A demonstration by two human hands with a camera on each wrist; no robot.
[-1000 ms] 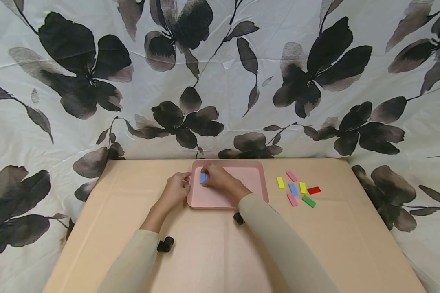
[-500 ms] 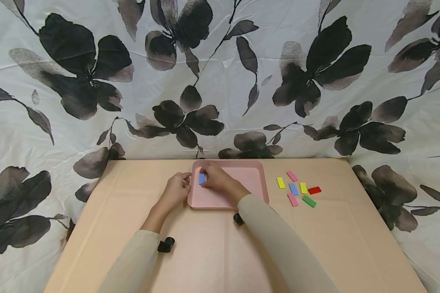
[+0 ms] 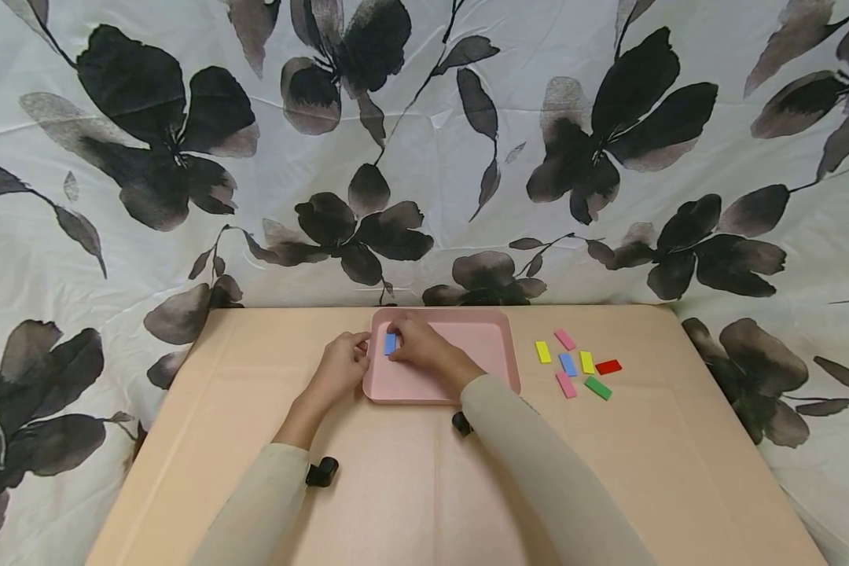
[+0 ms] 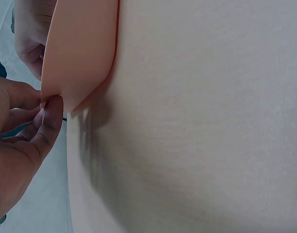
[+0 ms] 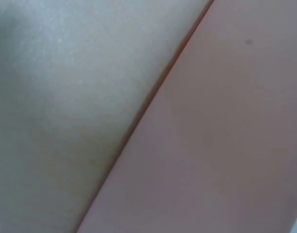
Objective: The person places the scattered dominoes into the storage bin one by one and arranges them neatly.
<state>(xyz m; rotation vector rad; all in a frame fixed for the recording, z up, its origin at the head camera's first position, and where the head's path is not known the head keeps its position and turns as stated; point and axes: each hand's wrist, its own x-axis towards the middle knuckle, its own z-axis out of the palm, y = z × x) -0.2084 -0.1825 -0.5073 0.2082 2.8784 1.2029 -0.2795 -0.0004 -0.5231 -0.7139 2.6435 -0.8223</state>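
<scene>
A pink tray lies at the table's far edge. The left hand pinches the tray's left rim; in the left wrist view the thumb and fingers of that hand meet on the wall of the tray. Over the tray's left end, the right hand holds a blue block between thumb and fingers, near the left wall. Whether the block touches the tray floor cannot be told. The right wrist view shows the tray but neither the hand nor the block.
Right of the tray lie several loose blocks: yellow and [another yellow one] beside pink, blue, red and green. Behind the table hangs a flowered cloth.
The blue block and the right fingers have shifted very slightly left over the tray. The left hand keeps its place at the rim.
</scene>
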